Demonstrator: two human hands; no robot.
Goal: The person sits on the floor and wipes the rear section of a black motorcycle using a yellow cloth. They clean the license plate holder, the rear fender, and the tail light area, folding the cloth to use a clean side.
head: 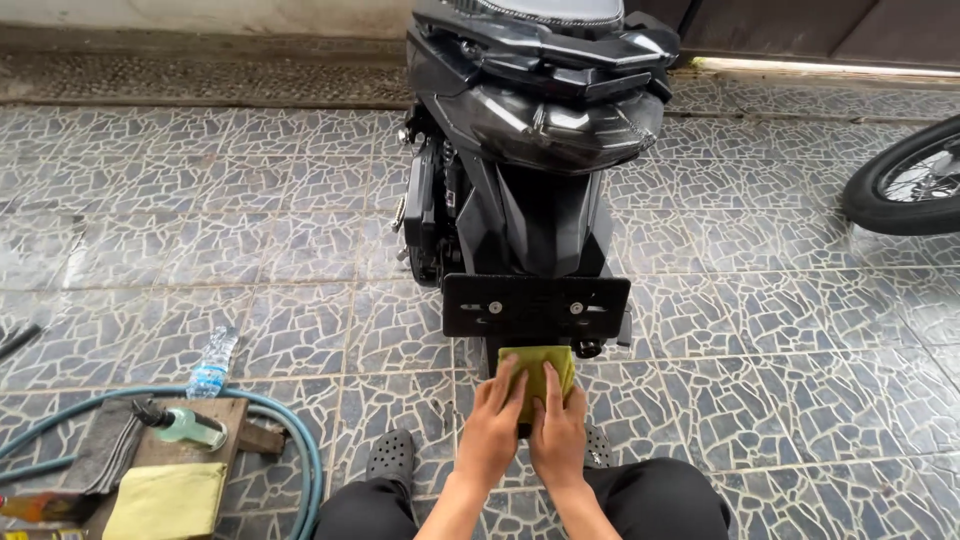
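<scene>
A black scooter (540, 150) stands with its rear toward me, tail light up top and a black plate holder (535, 305) low down. Just under the holder, a folded olive-green cloth (537, 372) is pressed against the rear mudguard. My left hand (493, 425) lies on the cloth's left side with fingers spread over it. Beside it my right hand (558, 432) presses on the cloth's lower right. Both hands hold the cloth flat. My knees in black trousers and black clogs (390, 455) show at the bottom.
At lower left a wooden board (215, 412) carries a green spray bottle (190, 427), a yellow cloth (168, 500) and a grey cloth (108, 450). A teal hose (300, 440) loops around it. A clear plastic bottle (214, 362) lies on the tiles. Another wheel (905, 180) is at right.
</scene>
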